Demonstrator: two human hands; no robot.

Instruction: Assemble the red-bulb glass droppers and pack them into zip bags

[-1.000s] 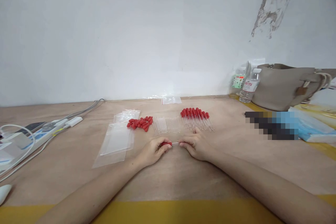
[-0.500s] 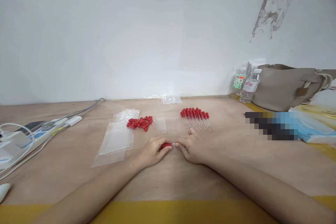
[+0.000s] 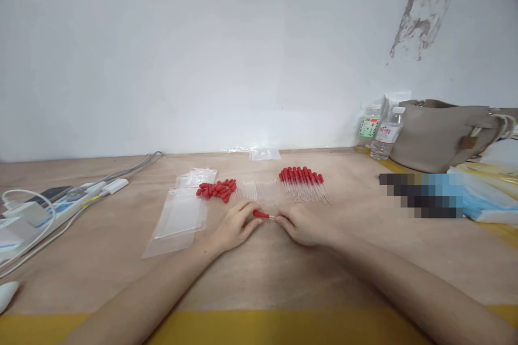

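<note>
Fingers [image 3: 247,214] of the left hand [image 3: 234,225] clamp the red bulb end of a dropper [image 3: 264,215], while the right hand [image 3: 304,226] pinches its clear tube end. The dropper bridges both grips, low over the wooden table [image 3: 259,280]. Print on the water bottles [image 3: 385,137] is too small to read. The bulb is bright red and tapered, and the tube is thin and barely visible.

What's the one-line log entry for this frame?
left hand: pinches red bulb | right hand: pinches glass tube at bulb's end | behind: loose bulbs, bare tubes, assembled droppers
</note>
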